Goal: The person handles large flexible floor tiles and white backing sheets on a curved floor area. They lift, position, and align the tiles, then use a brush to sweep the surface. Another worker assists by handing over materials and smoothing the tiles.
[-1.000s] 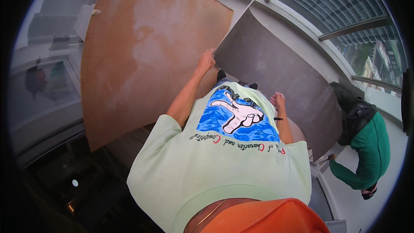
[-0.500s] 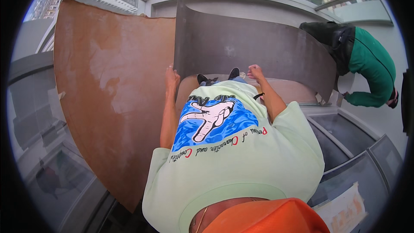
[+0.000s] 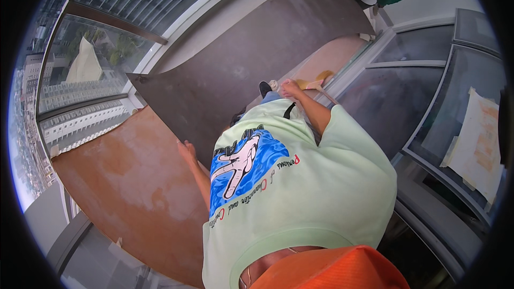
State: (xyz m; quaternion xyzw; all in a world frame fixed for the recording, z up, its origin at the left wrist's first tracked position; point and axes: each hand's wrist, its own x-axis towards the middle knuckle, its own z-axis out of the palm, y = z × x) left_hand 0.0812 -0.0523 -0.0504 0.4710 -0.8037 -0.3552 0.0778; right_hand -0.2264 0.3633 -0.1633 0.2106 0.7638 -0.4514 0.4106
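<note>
The grey sheet (image 3: 257,43) slants lengthwise from the person's left toward far right. Left hand (image 3: 187,152): fingers narrow, gripping its edge. Right hand (image 3: 290,89): fingers curled, contents indiscernible.

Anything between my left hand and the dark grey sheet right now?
Nothing visible: the left hand is right at the edge of the dark grey sheet, where the brown sheet shows alongside. Whether it grips that edge is unclear.

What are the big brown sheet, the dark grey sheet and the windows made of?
The brown sheet: maybe thin wood or board, dull with pale, cloudy patches. The dark grey sheet: perhaps bendy board or rubber; it looks matte and curves. The windows: probably smooth, clear glass, because buildings show through.
</note>
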